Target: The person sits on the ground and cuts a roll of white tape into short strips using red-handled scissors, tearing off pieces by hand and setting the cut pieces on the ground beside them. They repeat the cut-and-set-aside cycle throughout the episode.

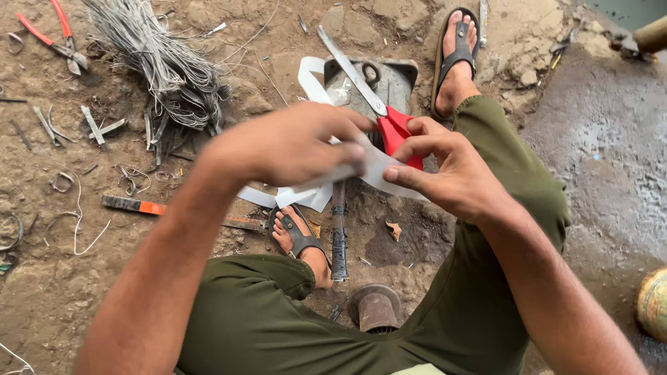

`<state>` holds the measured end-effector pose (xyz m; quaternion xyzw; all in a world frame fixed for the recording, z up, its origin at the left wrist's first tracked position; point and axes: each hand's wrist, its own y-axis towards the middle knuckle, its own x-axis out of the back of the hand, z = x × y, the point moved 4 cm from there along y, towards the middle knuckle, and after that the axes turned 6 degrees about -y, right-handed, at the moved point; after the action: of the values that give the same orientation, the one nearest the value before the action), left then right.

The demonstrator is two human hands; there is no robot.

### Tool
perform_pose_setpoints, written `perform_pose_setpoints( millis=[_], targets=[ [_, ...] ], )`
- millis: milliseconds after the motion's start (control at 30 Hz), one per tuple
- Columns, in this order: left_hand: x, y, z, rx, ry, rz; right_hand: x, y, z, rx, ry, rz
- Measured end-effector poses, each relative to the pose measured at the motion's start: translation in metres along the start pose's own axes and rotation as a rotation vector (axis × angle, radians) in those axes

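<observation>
My left hand (292, 142) grips a white flat strip (313, 191) that loops back past a metal block. My right hand (445, 170) holds red-handled shears (379, 111) and also pinches the strip's end; the blades point up and away. Both hands meet above my sandalled left foot (299, 239). My right foot (458, 59) rests further out on the dirt.
A metal anvil block (392, 76) sits behind the hands. A bundle of grey wire (163, 59) lies upper left, red-handled pliers (59, 35) beyond it. An orange-marked file (149, 206), a dark rod (339, 236) and metal scraps lie on the ground.
</observation>
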<state>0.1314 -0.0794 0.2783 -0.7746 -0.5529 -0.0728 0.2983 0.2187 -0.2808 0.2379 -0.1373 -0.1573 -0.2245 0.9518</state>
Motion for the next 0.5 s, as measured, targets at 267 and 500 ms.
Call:
perform_pose_setpoints(
  millis=[267, 500],
  targets=[
    [-0.01, 0.006, -0.013, 0.05, 0.061, 0.087, 0.004, 0.001, -0.012, -0.066, 0.06, -0.047],
    [0.043, -0.02, -0.005, -0.116, -0.243, -0.284, 0.054, -0.008, -0.024, 0.217, 0.42, -0.628]
  ],
)
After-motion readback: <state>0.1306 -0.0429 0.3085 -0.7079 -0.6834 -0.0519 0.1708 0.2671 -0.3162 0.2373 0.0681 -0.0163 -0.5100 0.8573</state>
